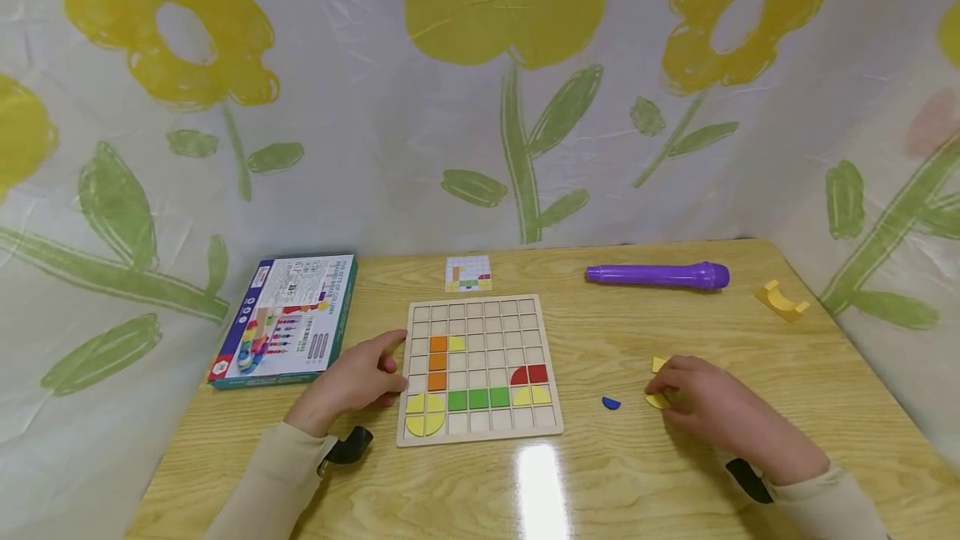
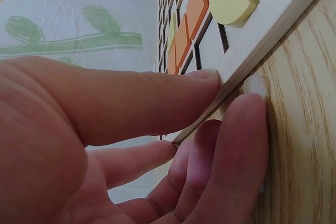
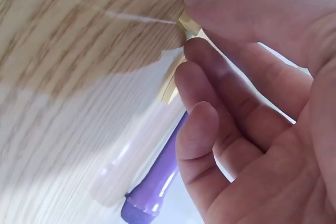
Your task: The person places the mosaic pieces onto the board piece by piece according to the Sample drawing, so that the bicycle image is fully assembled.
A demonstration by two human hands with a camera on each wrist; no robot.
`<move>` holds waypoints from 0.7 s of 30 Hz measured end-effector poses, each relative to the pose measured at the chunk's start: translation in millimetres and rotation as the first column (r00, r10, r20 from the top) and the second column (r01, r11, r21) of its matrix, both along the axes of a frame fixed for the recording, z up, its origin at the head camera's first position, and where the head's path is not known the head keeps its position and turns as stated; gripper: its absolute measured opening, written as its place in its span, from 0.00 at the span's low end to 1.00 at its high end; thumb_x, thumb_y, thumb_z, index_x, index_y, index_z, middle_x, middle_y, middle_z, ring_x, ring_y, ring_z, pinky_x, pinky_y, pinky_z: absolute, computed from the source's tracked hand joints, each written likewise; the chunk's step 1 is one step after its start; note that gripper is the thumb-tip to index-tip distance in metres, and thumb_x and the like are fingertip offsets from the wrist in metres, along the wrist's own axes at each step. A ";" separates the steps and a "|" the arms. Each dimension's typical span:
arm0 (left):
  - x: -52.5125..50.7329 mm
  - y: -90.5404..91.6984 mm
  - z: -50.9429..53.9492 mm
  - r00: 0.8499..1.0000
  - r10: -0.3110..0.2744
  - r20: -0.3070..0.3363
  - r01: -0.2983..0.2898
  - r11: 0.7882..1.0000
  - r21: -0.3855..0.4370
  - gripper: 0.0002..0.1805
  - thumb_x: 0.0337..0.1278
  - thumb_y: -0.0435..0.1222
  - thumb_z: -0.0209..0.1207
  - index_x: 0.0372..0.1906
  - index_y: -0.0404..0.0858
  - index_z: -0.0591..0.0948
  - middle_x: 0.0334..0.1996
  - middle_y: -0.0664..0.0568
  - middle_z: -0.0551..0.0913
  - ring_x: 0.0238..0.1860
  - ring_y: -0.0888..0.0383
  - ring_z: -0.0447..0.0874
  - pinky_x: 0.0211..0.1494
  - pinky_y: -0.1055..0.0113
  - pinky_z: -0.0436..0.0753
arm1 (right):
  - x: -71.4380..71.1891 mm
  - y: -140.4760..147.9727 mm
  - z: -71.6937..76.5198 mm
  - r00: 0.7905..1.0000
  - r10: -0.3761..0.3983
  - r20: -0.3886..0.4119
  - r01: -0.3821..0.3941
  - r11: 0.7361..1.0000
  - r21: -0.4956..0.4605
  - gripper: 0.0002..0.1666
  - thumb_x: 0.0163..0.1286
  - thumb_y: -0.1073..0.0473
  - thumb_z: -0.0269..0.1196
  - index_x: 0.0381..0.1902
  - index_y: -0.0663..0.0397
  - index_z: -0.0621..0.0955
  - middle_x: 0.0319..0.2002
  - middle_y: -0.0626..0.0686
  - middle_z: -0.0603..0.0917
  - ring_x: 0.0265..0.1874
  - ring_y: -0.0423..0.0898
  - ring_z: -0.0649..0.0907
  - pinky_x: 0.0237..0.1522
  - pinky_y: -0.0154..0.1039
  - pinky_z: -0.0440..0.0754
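A square wooden grid board [image 1: 480, 301] lies on the table with orange, green, yellow and red flat pieces set in some of its cells. My left hand [image 1: 358, 380] rests at the board's left edge, thumb and index finger spread along it; in the left wrist view the thumb touches the rim. On the right, my right hand [image 1: 712, 407] pinches a yellow piece [image 1: 657, 401] with a rounded edge, low at the tabletop. Another yellow piece [image 1: 657, 364] lies just beyond its fingers, partly hidden. A blue half-round piece [image 1: 611, 402] lies between board and right hand.
A small pattern card [image 1: 468, 273] lies behind the board. At the left is a flat printed box [image 1: 288, 319]. A purple toy microphone [image 1: 656, 275] lies at the back right, near a yellow arched block [image 1: 782, 301]. A flower-printed cloth [image 1: 352, 107] hangs behind the table.
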State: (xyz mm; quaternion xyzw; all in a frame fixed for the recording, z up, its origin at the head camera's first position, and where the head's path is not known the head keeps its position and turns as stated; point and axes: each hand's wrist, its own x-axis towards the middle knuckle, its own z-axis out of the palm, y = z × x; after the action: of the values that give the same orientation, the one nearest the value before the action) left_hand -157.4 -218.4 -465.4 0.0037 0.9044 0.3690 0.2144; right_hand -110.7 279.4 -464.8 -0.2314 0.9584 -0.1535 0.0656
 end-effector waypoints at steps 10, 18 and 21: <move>0.3 -0.4 -0.4 1.000 -0.001 0.003 0.001 1.000 0.016 0.43 0.66 0.32 0.70 0.84 0.40 0.66 0.43 0.46 0.77 0.33 0.54 0.81 0.36 0.64 0.84 | -1.1 -4.0 0.1 1.000 0.011 -0.013 -0.011 1.000 -0.005 0.18 0.62 0.65 0.78 0.46 0.39 0.90 0.46 0.39 0.88 0.48 0.42 0.88 0.54 0.48 0.90; 0.1 -1.0 -0.4 1.000 -0.001 -0.001 0.001 1.000 0.010 0.43 0.66 0.32 0.70 0.83 0.40 0.66 0.43 0.46 0.77 0.32 0.54 0.81 0.36 0.64 0.83 | -5.3 -18.8 4.3 0.999 0.036 -0.011 -0.036 0.999 -0.014 0.13 0.65 0.60 0.78 0.46 0.41 0.91 0.43 0.36 0.86 0.44 0.36 0.86 0.50 0.43 0.89; 0.1 -0.5 -0.1 1.000 -0.002 0.000 0.002 1.000 0.011 0.43 0.66 0.32 0.70 0.84 0.40 0.66 0.43 0.46 0.77 0.33 0.54 0.81 0.36 0.64 0.84 | -7.7 -35.2 9.6 0.999 0.049 -0.014 -0.050 0.999 -0.023 0.12 0.65 0.59 0.78 0.46 0.43 0.91 0.42 0.37 0.85 0.43 0.36 0.86 0.49 0.41 0.90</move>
State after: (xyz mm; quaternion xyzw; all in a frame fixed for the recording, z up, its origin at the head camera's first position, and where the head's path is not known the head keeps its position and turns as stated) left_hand -157.3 -219.0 -465.5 0.0058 0.9024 0.3735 0.2149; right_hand -118.4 244.2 -455.3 -0.2568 0.9510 -0.1613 0.0603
